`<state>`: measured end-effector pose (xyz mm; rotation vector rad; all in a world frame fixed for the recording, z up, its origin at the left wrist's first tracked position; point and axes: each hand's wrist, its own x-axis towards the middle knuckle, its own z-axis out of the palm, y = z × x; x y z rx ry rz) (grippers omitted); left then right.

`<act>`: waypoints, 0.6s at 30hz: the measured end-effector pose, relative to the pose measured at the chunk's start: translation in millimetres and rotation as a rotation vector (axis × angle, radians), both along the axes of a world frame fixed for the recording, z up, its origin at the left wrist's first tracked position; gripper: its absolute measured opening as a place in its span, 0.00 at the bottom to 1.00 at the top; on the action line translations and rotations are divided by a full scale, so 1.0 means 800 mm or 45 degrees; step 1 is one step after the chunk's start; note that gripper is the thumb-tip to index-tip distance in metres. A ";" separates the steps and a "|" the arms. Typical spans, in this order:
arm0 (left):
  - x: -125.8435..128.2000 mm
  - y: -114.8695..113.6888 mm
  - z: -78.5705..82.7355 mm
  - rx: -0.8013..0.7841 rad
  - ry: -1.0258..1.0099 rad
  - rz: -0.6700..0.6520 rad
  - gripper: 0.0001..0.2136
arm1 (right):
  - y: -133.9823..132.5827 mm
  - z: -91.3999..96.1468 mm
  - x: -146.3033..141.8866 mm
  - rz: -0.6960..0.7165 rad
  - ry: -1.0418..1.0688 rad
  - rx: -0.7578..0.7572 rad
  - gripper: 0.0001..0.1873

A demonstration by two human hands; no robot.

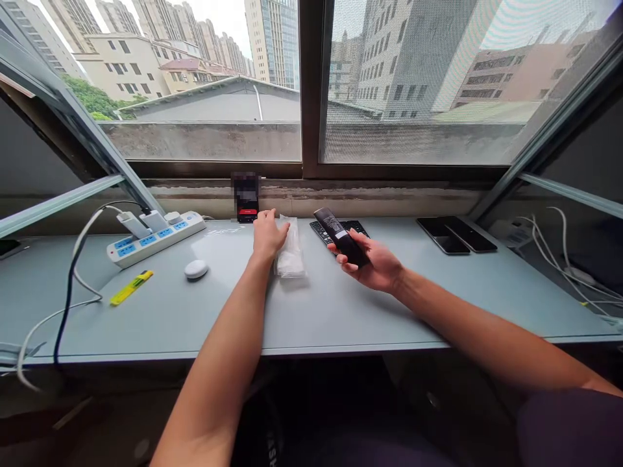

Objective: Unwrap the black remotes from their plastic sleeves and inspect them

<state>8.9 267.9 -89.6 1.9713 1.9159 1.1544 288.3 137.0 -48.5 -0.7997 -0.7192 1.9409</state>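
My right hand point(374, 261) holds a black remote control point(341, 237) tilted up, its far end pointing back and to the left. My left hand point(267, 235) is at the middle of the desk, its fingers against the left edge of a clear plastic packet point(291, 250) with something white inside. I cannot tell whether those fingers grip the packet. Partly hidden behind the remote lies a compact black keyboard point(335, 231). A small black box point(246, 196) with a blurred label stands against the window sill, just beyond my left hand.
A white power strip point(156, 239) with plugs lies at the left of the grey desk point(350, 318), near a white round object point(196, 269) and a yellow marker point(131, 288). Two black phones point(455, 235) lie at right. Cables run along both sides. Open window frames stand beyond.
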 end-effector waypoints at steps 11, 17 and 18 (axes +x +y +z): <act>0.004 -0.005 0.002 -0.038 0.200 -0.376 0.21 | 0.006 -0.007 0.008 -0.019 -0.029 0.149 0.14; 0.004 -0.006 -0.009 -0.105 0.285 -0.419 0.14 | 0.008 -0.003 0.004 -0.083 -0.034 0.109 0.09; 0.003 -0.006 -0.010 -0.109 0.299 -0.419 0.15 | 0.006 -0.001 0.004 -0.095 -0.021 0.133 0.08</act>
